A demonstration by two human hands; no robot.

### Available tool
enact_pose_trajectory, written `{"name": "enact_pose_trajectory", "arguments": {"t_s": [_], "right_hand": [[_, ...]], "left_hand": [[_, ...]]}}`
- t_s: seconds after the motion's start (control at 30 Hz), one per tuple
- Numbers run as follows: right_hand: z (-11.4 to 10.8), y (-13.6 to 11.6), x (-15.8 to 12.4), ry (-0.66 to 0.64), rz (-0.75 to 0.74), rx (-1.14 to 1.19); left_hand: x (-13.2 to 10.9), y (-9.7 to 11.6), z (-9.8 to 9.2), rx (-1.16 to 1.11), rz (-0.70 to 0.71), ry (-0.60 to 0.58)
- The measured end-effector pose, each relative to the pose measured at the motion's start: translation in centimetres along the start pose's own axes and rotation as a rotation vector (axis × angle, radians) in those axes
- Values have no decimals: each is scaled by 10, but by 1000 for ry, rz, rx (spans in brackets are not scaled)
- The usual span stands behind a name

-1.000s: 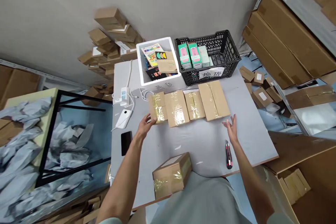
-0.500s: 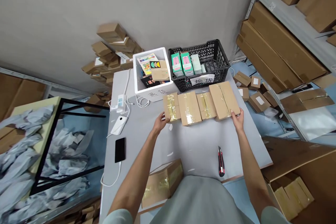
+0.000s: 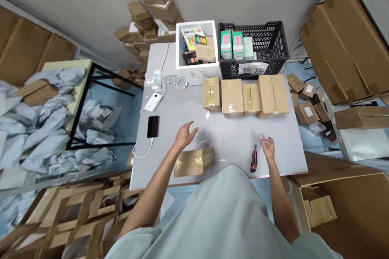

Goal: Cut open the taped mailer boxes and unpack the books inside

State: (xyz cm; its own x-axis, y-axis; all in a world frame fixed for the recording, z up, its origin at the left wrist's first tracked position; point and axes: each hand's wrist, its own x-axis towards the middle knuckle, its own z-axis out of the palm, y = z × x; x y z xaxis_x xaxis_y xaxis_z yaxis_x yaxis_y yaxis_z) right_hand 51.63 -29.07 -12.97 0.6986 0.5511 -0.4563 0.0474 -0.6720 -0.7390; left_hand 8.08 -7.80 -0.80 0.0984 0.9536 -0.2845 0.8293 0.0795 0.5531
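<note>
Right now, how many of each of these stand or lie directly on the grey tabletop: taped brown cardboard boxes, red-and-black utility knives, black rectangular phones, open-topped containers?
Taped brown cardboard boxes: 5 (row of 4, 1 apart)
Red-and-black utility knife: 1
Black rectangular phone: 1
Open-topped containers: 2 (white foam bin, black plastic crate)
Total: 9

A parcel stockroom — taped cartons (image 3: 232, 96) on the table (image 3: 288, 141), heaped grey bags (image 3: 50, 119) beside it
</note>
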Motion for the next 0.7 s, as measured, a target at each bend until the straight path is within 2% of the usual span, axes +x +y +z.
{"name": "enact_pose_trajectory", "arguments": {"t_s": [0.07,0.13,0.23,0.3,0.37,0.47,0.57,0.7], "right_hand": [[2,21,-35,-31,59,-113],[4,32,-65,-48,94,-230],[12,33,-93,-44,107,-382],[20,26,-102,-22,101,-460],[28,15,-106,6,94,-512],[42,-3,-112,10,55,-518],[63,-21,-125,-50,-33,-444],[103,-38,-154,-168,-107,-272]], "left_hand": [[-47,-19,-2,68,54,49],[-92,-29,4,81,88,117],[-145,-28,24,63,166,201],[-168,-26,38,51,224,206],[-182,-27,50,33,261,176],[-189,-37,58,-1,307,120],[-190,-53,57,-46,380,82],[-189,-72,47,-122,447,75]]}}
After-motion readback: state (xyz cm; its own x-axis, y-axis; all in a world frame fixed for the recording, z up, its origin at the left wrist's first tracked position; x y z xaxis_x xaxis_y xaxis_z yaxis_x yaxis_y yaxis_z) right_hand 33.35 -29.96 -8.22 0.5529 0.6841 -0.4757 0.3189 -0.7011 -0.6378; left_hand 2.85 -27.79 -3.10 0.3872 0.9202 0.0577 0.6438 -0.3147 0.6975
